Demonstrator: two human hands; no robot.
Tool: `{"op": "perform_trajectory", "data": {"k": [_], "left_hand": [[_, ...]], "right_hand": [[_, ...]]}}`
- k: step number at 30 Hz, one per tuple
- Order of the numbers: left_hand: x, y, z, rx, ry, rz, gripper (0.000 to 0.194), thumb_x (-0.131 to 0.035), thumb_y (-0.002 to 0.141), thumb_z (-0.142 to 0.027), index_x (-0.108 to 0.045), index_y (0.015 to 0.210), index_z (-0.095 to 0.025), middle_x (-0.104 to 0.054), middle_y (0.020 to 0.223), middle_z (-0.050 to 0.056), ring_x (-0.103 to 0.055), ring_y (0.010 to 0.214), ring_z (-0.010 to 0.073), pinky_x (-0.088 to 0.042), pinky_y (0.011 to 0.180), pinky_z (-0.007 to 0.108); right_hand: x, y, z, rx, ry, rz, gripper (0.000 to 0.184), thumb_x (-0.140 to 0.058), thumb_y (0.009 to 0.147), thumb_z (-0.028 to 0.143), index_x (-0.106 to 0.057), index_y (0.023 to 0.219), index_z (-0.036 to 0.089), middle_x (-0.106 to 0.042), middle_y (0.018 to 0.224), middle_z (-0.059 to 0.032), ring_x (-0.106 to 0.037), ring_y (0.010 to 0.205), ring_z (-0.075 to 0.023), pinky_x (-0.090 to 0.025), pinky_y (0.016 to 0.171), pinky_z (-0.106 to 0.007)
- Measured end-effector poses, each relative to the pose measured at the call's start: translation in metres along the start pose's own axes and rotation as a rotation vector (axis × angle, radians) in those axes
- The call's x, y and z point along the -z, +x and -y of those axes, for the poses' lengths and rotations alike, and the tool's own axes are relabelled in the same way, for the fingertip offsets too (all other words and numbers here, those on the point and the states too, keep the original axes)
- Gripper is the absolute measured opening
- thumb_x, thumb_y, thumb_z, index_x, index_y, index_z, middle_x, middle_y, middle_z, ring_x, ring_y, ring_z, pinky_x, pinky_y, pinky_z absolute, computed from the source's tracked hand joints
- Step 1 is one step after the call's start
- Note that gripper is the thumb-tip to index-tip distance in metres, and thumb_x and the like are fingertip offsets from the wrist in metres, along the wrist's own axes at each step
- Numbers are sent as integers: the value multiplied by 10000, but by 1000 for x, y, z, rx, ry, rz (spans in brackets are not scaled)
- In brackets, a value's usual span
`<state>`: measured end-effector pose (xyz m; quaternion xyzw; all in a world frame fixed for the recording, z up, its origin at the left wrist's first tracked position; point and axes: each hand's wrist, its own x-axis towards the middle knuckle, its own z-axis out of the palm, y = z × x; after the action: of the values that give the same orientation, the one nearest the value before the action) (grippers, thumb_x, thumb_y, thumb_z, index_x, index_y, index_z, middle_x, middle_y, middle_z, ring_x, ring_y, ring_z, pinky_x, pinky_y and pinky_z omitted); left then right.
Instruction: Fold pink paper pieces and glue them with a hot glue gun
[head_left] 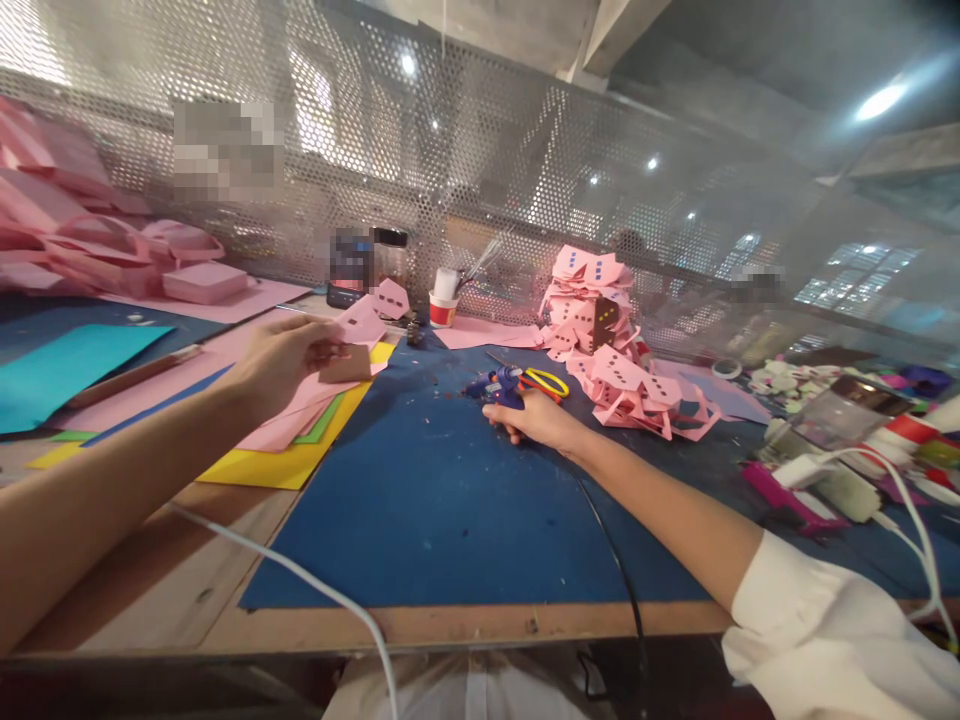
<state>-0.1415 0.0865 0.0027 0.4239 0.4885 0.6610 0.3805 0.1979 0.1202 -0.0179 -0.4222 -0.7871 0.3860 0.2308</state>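
My left hand [319, 342] pinches a pink paper cutout [363, 322] with dark marks, raised above the coloured sheets at the left. A small brown card piece [345, 364] shows just below those fingers; whether it is held too, I cannot tell. In the middle, my right hand [529, 415] is wrapped round a blue glue gun [496, 383], its nozzle pointing left. The gun's black cord [616, 555] runs down over the table edge. Yellow-handled scissors [546, 382] lie just behind the right hand. Both lie over a dark blue mat [442, 510].
A heap of pink paper cutouts [619, 375] stands at the right back. Pink foam pieces [82, 215] pile up at the far left, near a teal sheet [82, 365]. A red-and-white cup [443, 308] stands by the perforated metal screen [480, 170]. A white cable [300, 578] crosses the front left.
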Motion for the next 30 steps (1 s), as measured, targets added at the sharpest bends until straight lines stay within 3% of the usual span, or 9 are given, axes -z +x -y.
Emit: {"op": "perform_trajectory", "data": {"k": [21, 30], "left_hand": [[-1, -1, 1, 1, 17, 14, 226, -764, 654, -223, -645, 812, -114, -649, 714, 5, -571, 679, 119, -456, 693, 256], [-12, -11, -1, -23, 113, 36, 211, -766, 648, -260, -650, 740, -110, -606, 647, 3, -539, 632, 109, -448, 642, 247]], "right_hand": [[0, -4, 7, -31, -40, 4, 372, -629, 822, 516, -649, 733, 155, -583, 539, 10, -544, 469, -104, -444, 509, -225], [1, -16, 11, 70, 25, -40, 397, -580, 860, 535, -648, 773, 154, -593, 558, 7, -593, 563, -126, -459, 609, -248]]}}
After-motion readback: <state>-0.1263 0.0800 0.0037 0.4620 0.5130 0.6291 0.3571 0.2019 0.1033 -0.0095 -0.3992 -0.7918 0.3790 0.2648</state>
